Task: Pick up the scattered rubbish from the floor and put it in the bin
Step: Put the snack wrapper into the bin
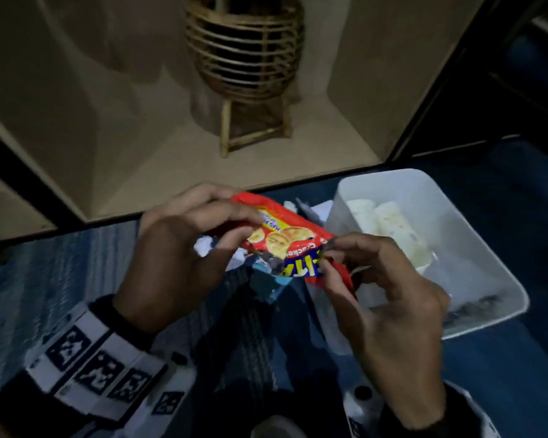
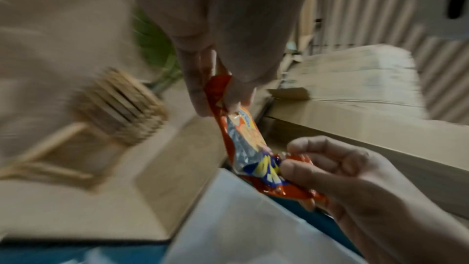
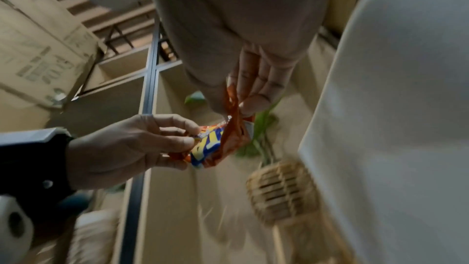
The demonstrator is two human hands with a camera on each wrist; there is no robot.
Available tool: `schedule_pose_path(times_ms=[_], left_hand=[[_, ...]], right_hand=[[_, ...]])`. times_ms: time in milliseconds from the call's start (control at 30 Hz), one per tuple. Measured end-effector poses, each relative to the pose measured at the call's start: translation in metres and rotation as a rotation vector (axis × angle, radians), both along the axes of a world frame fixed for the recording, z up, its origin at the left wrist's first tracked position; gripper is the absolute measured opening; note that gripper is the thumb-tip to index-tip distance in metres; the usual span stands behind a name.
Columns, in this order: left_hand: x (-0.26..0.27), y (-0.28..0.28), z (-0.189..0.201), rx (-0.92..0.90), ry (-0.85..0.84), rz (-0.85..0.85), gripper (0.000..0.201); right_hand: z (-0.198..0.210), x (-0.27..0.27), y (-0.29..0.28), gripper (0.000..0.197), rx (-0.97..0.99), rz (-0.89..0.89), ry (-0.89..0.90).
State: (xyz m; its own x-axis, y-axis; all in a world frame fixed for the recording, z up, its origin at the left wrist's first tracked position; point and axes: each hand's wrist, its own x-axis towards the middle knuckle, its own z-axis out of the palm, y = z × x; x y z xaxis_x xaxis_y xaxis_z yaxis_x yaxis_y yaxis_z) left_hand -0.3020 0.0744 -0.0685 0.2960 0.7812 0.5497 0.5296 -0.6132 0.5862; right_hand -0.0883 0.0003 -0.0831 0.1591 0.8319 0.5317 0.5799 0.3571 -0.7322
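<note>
Both my hands hold a crumpled red cracker wrapper (image 1: pixel 285 241) in the air above the blue carpet, just left of the bin. My left hand (image 1: pixel 247 227) pinches its far end between thumb and fingers. My right hand (image 1: pixel 331 259) pinches the near end, by the blue and yellow lettering. The left wrist view shows the wrapper (image 2: pixel 243 144) stretched between the two hands, and the right wrist view shows the wrapper (image 3: pixel 218 148) bunched between them. The white plastic bin (image 1: pixel 503 279) stands to the right with pale crumpled paper (image 1: pixel 383 222) inside.
Below the wrapper a blue packet (image 1: pixel 266 282) and white paper scraps (image 1: pixel 314 210) lie on the carpet. A rattan basket stand (image 1: pixel 244 58) sits in a beige shelf cubby ahead. Cardboard boxes (image 2: pixel 355 87) are stacked nearby.
</note>
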Motion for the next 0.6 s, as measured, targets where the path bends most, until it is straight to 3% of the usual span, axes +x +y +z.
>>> schedule_pose_path(times_ms=[133, 267, 400, 600], left_hand=[[0.056, 0.011, 0.021, 0.119, -0.107, -0.125, 0.009], [0.109, 0.029, 0.022, 0.18, -0.074, -0.194, 0.015], [0.146, 0.05, 0.016, 0.087, 0.051, -0.225, 0.029], [0.169, 0.061, -0.001, -0.047, 0.341, -0.085, 0.057]], right_hand=[[0.03, 0.028, -0.016, 0.006, 0.117, -0.209, -0.12], [0.04, 0.069, -0.024, 0.006, 0.123, -0.346, -0.157], [0.027, 0.102, -0.024, 0.017, -0.044, -0.409, -0.235], [0.001, 0.108, -0.034, 0.013, -0.076, -0.333, -0.325]])
